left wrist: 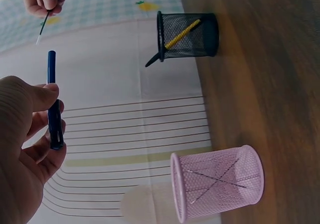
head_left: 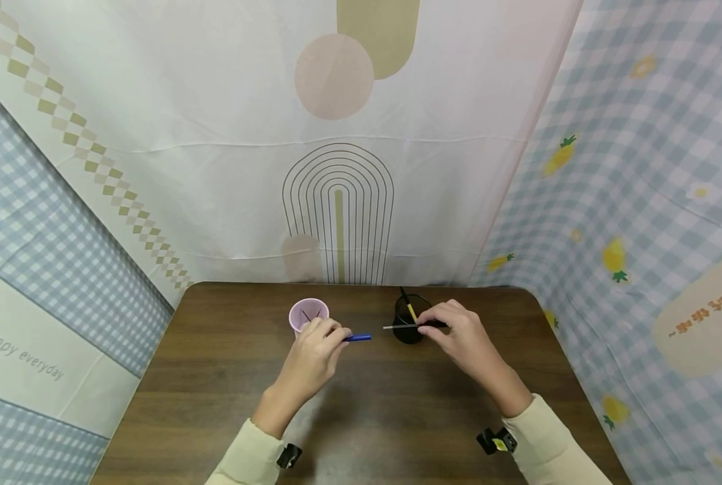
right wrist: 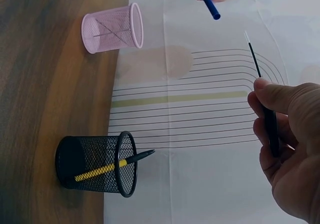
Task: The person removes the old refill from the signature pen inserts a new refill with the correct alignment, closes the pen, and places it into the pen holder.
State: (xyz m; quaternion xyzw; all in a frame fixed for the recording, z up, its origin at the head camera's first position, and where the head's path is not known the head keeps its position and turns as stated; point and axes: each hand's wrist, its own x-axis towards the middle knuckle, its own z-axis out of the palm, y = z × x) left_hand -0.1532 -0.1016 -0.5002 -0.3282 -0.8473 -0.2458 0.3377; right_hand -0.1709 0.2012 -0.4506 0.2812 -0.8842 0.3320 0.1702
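Note:
My left hand (head_left: pixel 314 353) pinches a blue pen barrel (left wrist: pixel 52 76), whose darker lower part lies along the fingers. One end of the barrel points toward my right hand (head_left: pixel 463 337). That right hand grips a dark pen part (right wrist: pixel 270 131) from which a thin refill (right wrist: pixel 255 61) sticks out, pale at its tip. The refill's tip faces the barrel, and the two are apart. Just beyond the right hand stands a black mesh pen holder (right wrist: pixel 92 149), with a yellow-and-black pen (right wrist: pixel 100 171) leaning in it. A pink mesh pen holder (left wrist: pixel 220 184) behind the left hand contains two thin, dark crossed sticks (left wrist: pixel 217 179).
Both holders stand upright toward the back of the brown wooden table (head_left: pixel 385 417). A patterned white cloth (head_left: pixel 234 168) hangs behind the table, with blue checked cloth (head_left: pixel 615 175) at the sides.

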